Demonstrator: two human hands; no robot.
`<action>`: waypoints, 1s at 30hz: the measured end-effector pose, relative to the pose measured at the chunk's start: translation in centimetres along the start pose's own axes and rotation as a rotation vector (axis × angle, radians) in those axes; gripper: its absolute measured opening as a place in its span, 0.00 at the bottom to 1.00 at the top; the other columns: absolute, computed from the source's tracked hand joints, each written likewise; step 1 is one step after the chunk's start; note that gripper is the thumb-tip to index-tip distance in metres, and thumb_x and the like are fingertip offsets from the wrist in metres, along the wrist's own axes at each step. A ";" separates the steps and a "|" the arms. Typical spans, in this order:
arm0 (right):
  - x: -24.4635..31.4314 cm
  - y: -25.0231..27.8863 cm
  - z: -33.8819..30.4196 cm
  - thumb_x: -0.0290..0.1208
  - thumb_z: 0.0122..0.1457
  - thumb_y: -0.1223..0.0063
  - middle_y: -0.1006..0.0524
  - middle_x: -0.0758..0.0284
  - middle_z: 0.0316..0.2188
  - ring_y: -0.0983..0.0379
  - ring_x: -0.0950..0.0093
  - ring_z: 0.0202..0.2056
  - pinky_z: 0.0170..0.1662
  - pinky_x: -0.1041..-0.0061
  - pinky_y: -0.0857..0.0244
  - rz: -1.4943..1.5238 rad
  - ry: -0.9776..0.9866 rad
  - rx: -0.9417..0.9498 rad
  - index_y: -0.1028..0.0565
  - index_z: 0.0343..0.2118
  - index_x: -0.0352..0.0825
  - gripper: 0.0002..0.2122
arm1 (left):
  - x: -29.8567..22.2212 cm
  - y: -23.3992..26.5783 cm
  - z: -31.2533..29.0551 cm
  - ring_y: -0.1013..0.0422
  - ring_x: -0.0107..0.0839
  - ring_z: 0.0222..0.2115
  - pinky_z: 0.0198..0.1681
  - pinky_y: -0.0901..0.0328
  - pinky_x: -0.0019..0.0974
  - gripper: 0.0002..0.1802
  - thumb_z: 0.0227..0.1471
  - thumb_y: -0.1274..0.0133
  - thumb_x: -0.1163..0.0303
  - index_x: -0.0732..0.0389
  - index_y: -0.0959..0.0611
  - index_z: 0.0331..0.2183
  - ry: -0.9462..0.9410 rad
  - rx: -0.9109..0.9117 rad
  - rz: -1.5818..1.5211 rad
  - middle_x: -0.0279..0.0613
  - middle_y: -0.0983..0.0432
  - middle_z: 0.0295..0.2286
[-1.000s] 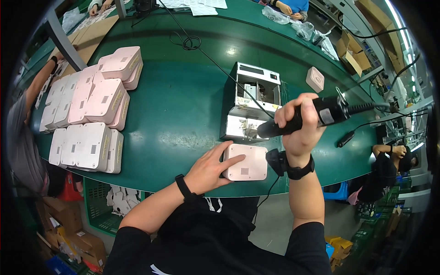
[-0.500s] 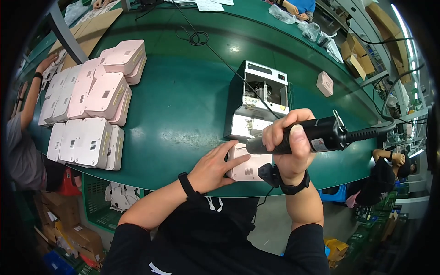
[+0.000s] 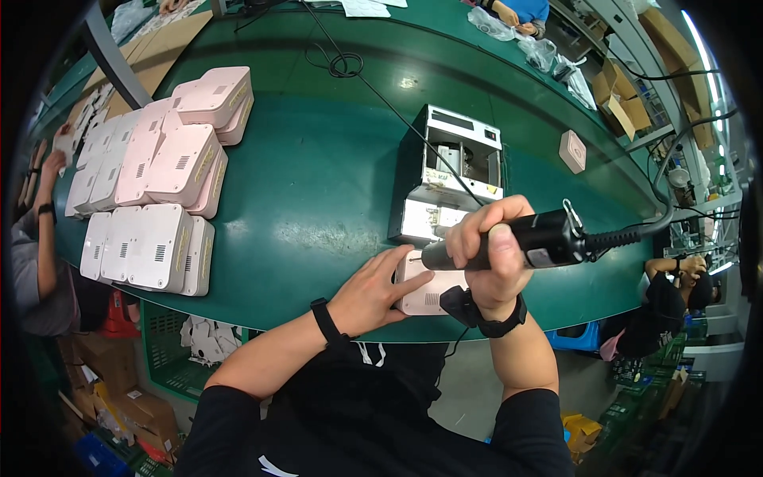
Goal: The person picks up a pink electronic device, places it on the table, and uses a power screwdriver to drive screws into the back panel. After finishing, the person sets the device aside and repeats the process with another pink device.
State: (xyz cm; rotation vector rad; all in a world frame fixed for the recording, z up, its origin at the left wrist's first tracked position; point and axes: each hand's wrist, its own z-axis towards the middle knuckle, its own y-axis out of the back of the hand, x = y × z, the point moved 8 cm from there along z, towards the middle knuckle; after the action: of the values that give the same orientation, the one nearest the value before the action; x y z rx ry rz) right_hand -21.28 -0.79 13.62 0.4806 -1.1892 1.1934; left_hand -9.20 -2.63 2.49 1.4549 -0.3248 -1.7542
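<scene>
A pale pink plastic housing [image 3: 427, 300] lies near the table's front edge, its vented face up. Around its left side is my left hand [image 3: 368, 285], fingers along the far-left edge and forefinger across the top. My right hand [image 3: 494, 253] is wrapped round a black electric screwdriver [image 3: 540, 240], held almost level. Its thin bit points left, over the housing's far-left corner; whether the tip touches a screw is too small to tell. Just beyond stands a black and silver screw feeder [image 3: 462, 151].
Stacks of white and pink housings [image 3: 163, 246] stand on the left. One small pink box [image 3: 572, 151] lies at the right. A cable [image 3: 381, 99] crosses the green table [image 3: 318, 175]. Below the edge is a green crate [image 3: 171, 358]. Co-workers sit left, right and at the back.
My right hand and the screwdriver have shifted slightly left. The small pink box has moved a little right and turned. A co-worker's arm at the left has drawn back. My left hand stays.
</scene>
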 end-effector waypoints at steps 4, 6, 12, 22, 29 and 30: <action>0.0 -1.1 -0.5 0.36 0.61 0.52 0.34 0.65 0.17 0.40 0.76 0.17 0.23 0.72 0.41 -0.080 0.016 0.061 0.37 0.35 0.33 0.11 | -0.1 -0.1 -0.2 0.39 0.52 0.56 0.57 0.39 0.48 0.43 0.34 0.31 0.69 0.46 0.26 0.56 -0.002 0.006 -0.004 0.55 0.42 0.56; -0.3 -1.2 -0.3 0.36 0.61 0.53 0.34 0.65 0.17 0.39 0.76 0.17 0.23 0.72 0.40 -0.164 -0.022 -0.015 0.37 0.35 0.33 0.11 | -0.1 0.0 -0.2 0.39 0.52 0.55 0.57 0.38 0.48 0.43 0.34 0.31 0.68 0.46 0.25 0.56 0.002 0.010 -0.001 0.55 0.42 0.56; 2.6 0.9 0.5 0.36 0.61 0.55 0.34 0.66 0.17 0.38 0.75 0.16 0.23 0.71 0.39 -0.051 0.021 -0.110 0.36 0.35 0.33 0.10 | 0.4 1.8 -1.8 0.35 0.51 0.53 0.54 0.35 0.47 0.42 0.33 0.30 0.68 0.44 0.24 0.54 0.053 -0.020 0.045 0.53 0.39 0.55; 3.8 3.5 2.8 0.36 0.61 0.55 0.35 0.67 0.16 0.39 0.76 0.15 0.24 0.71 0.39 -0.223 0.104 -0.214 0.35 0.36 0.33 0.10 | 1.8 4.1 -3.3 0.33 0.50 0.51 0.50 0.31 0.45 0.43 0.31 0.29 0.69 0.43 0.23 0.54 0.151 -0.085 0.081 0.50 0.38 0.55; 3.6 3.5 -1.6 0.38 0.61 0.54 0.34 0.68 0.17 0.39 0.77 0.15 0.25 0.73 0.40 -0.090 -0.047 -0.143 0.35 0.35 0.34 0.12 | 2.2 4.3 -3.3 0.32 0.50 0.51 0.51 0.31 0.45 0.43 0.31 0.29 0.70 0.42 0.23 0.54 0.169 -0.105 0.062 0.50 0.38 0.55; 3.7 3.5 -2.4 0.39 0.61 0.54 0.34 0.68 0.17 0.39 0.77 0.15 0.25 0.73 0.40 -0.086 -0.049 -0.126 0.36 0.35 0.34 0.12 | 2.3 4.3 -3.2 0.32 0.50 0.51 0.51 0.31 0.45 0.43 0.30 0.29 0.70 0.42 0.23 0.53 0.164 -0.106 0.061 0.50 0.37 0.55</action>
State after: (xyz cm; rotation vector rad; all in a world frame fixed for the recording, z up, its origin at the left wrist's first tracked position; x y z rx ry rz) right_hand -23.61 4.12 15.09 0.4636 -1.2651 1.0319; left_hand -4.48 -6.03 2.74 1.4855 -0.1848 -1.5680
